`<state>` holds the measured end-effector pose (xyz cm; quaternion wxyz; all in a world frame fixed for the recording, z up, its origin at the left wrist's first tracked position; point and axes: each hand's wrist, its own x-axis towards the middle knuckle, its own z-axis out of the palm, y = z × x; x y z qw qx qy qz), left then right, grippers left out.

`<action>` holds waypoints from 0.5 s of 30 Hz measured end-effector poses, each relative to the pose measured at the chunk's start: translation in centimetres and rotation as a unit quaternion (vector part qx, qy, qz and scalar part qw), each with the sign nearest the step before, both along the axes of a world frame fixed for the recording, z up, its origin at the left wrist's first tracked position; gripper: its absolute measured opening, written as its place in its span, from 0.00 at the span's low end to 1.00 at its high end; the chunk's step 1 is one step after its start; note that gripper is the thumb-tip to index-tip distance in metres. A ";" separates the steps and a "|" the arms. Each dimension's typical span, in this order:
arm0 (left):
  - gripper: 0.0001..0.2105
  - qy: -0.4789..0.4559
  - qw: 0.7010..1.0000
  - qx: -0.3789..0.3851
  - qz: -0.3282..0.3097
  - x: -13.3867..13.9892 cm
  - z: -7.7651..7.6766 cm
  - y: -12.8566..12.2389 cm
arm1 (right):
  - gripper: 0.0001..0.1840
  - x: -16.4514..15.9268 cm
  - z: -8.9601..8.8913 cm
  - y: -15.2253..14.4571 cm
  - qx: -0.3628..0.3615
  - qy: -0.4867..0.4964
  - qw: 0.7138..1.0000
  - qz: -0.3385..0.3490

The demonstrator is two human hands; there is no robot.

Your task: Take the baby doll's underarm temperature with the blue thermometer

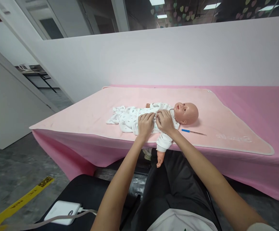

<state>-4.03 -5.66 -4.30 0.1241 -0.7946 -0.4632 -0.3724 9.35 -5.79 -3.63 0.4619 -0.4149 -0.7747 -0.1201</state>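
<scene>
A baby doll [185,113] lies on its back on the pink mat, its bald head to the right. It is dressed in a white printed top and white printed trousers [127,120]. My left hand [145,123] rests on the doll's middle with fingertips pinched together on the top. Close beside it, my right hand [164,121] pinches the front of the same top [156,129] at the chest. The fingertips of both hands nearly meet, and the exact bit of cloth between them is hidden. One doll arm [163,142] hangs over the table's front edge.
A thin tool with a blue handle [185,130] and a slim shaft lies near the doll's head. The pale pink mat [235,128] covers part of a table with a darker pink cloth [269,106]. A white power bank [62,211] with a cable lies on a black seat [86,189].
</scene>
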 end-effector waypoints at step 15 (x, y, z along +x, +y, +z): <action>0.10 -0.127 0.989 -0.079 0.005 1.2 1.1 -0.4 | 0.07 0.1 -0.4 0.4 -0.028 0.131 0.991 -0.015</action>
